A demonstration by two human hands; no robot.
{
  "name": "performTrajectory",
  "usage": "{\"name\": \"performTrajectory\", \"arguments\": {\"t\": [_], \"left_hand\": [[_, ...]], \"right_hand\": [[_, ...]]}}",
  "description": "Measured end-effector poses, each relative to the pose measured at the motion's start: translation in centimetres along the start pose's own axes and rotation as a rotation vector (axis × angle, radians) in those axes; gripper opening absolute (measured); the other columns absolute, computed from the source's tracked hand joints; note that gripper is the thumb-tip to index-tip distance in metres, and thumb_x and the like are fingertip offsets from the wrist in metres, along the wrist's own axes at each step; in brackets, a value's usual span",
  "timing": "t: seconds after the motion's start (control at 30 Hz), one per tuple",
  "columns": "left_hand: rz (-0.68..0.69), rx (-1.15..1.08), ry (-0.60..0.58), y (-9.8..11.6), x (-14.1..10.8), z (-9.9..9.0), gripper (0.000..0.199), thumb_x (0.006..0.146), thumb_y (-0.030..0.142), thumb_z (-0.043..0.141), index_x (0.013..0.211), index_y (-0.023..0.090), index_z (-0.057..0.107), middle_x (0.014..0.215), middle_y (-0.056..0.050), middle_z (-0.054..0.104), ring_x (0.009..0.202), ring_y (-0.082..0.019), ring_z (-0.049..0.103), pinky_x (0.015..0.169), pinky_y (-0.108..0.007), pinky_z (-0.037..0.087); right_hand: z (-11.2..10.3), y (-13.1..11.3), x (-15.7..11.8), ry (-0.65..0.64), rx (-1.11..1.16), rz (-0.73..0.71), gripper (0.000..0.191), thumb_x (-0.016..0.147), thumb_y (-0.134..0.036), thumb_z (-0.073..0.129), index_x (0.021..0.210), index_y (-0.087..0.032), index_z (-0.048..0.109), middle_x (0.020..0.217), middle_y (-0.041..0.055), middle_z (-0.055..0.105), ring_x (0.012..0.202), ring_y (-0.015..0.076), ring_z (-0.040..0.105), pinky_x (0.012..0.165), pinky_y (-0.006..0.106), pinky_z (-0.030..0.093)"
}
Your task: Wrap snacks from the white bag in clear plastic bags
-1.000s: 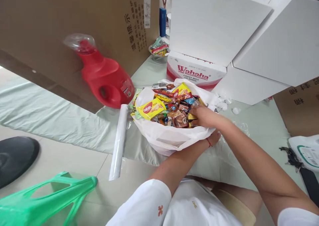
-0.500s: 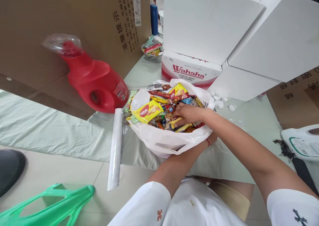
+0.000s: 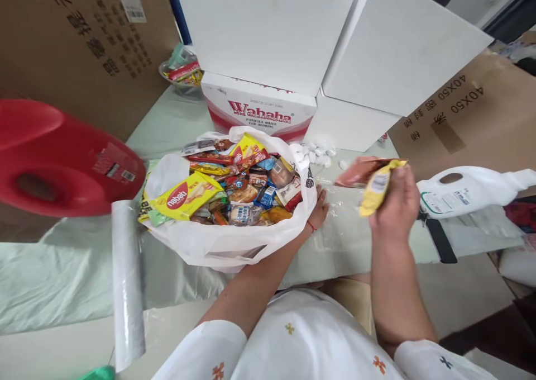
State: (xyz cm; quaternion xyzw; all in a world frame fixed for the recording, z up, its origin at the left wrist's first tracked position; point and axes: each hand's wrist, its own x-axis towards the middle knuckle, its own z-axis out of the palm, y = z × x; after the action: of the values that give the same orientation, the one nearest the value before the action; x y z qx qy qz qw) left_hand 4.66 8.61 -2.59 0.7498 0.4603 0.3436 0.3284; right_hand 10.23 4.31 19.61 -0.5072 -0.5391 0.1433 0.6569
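Observation:
A white plastic bag (image 3: 251, 237) stands gaping on the table, full of wrapped snacks. Yellow nabati packets (image 3: 186, 195) lie on top at its left. To the right of the bag, my right hand (image 3: 396, 201) is raised, closed on a yellow snack packet (image 3: 379, 190). A reddish packet (image 3: 355, 173) shows just behind that one; whether the same hand grips it is unclear. My left arm reaches along the front of the bag. With a red cord at its wrist, my left hand (image 3: 320, 209) rests by the bag's right side, fingers stretched out near clear plastic film.
Left of the bag are a red jug (image 3: 71, 162) and a roll of clear film (image 3: 128, 290). Behind it stand a Wahaha carton (image 3: 259, 109) and white boxes (image 3: 268, 28). A white bottle (image 3: 469, 193) and a black phone-like slab (image 3: 439, 243) lie at the right.
My right hand has come out of the bag and moved right with a yellow packet. The view has swung right, and my left hand now shows past the bag.

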Motion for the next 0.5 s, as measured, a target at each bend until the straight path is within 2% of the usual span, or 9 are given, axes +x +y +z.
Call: {"name": "performTrajectory", "arguments": {"t": [0.03, 0.07, 0.13, 0.2, 0.33, 0.43, 0.5], "left_hand": [[-0.002, 0.023, -0.018, -0.2, -0.1, -0.1, 0.047, 0.096, 0.033, 0.053, 0.141, 0.017, 0.054, 0.160, -0.016, 0.038, 0.151, -0.035, 0.030, 0.125, -0.055, 0.026], [-0.004, 0.047, -0.043, -0.4, -0.2, -0.3, 0.051, 0.097, 0.032, 0.050, 0.144, 0.015, 0.051, 0.163, -0.016, 0.033, 0.154, -0.035, 0.023, 0.127, -0.056, 0.020], [-0.004, 0.095, -0.096, -0.6, -0.1, -0.8, 0.054, 0.099, 0.032, 0.042, 0.148, 0.011, 0.046, 0.166, -0.016, 0.027, 0.156, -0.033, 0.016, 0.128, -0.055, 0.014], [-0.008, 0.127, -0.123, -0.5, 0.0, -1.1, 0.054, 0.101, 0.031, 0.035, 0.150, 0.008, 0.043, 0.166, -0.017, 0.025, 0.156, -0.032, 0.015, 0.129, -0.053, 0.013], [-0.015, 0.151, -0.117, -0.4, 0.3, -1.1, 0.057, 0.102, 0.028, 0.028, 0.154, 0.006, 0.035, 0.166, -0.017, 0.025, 0.156, -0.030, 0.017, 0.129, -0.049, 0.014], [-0.019, 0.168, -0.113, -0.5, 0.3, -1.0, 0.057, 0.100, 0.025, 0.030, 0.154, 0.005, 0.034, 0.166, -0.018, 0.025, 0.156, -0.030, 0.016, 0.130, -0.049, 0.015], [-0.010, 0.186, -0.116, -0.7, 0.3, -1.0, 0.057, 0.099, 0.023, 0.031, 0.153, 0.005, 0.037, 0.166, -0.017, 0.026, 0.157, -0.030, 0.014, 0.129, -0.050, 0.015]], "right_hand": [[-1.8, 1.5, 0.5, 0.056, 0.047, 0.163, 0.035, 0.095, -0.055, 0.053, 0.099, -0.021, 0.062, 0.091, 0.0032, 0.063, 0.088, 0.0186, 0.063, 0.078, 0.032, 0.051], [-3.2, 3.3, 0.9, 0.048, 0.045, 0.337, 0.037, 0.089, -0.057, 0.060, 0.094, -0.020, 0.062, 0.088, 0.0031, 0.065, 0.084, 0.0189, 0.063, 0.074, 0.032, 0.051], [-5.0, 7.1, 1.0, -0.045, -0.090, 0.671, 0.039, 0.081, -0.058, 0.065, 0.086, -0.020, 0.061, 0.080, 0.0039, 0.066, 0.077, 0.0202, 0.063, 0.067, 0.031, 0.051], [-5.4, 10.5, 0.4, -0.168, -0.304, 0.828, 0.039, 0.082, -0.059, 0.058, 0.082, -0.020, 0.059, 0.077, 0.0057, 0.068, 0.073, 0.0209, 0.063, 0.063, 0.031, 0.051], [-4.7, 14.5, -1.3, -0.304, -0.617, 0.804, 0.040, 0.088, -0.055, 0.047, 0.072, -0.021, 0.060, 0.082, 0.0101, 0.071, 0.079, 0.0233, 0.065, 0.068, 0.032, 0.048], [-4.6, 15.9, -1.9, -0.332, -0.748, 0.771, 0.038, 0.089, -0.048, 0.049, 0.064, -0.021, 0.059, 0.085, 0.0142, 0.070, 0.093, 0.0293, 0.064, 0.083, 0.038, 0.046], [-5.1, 16.4, -1.8, -0.345, -0.797, 0.749, 0.038, 0.091, -0.047, 0.049, 0.065, -0.021, 0.060, 0.087, 0.0161, 0.069, 0.100, 0.0320, 0.063, 0.089, 0.041, 0.043]]}}
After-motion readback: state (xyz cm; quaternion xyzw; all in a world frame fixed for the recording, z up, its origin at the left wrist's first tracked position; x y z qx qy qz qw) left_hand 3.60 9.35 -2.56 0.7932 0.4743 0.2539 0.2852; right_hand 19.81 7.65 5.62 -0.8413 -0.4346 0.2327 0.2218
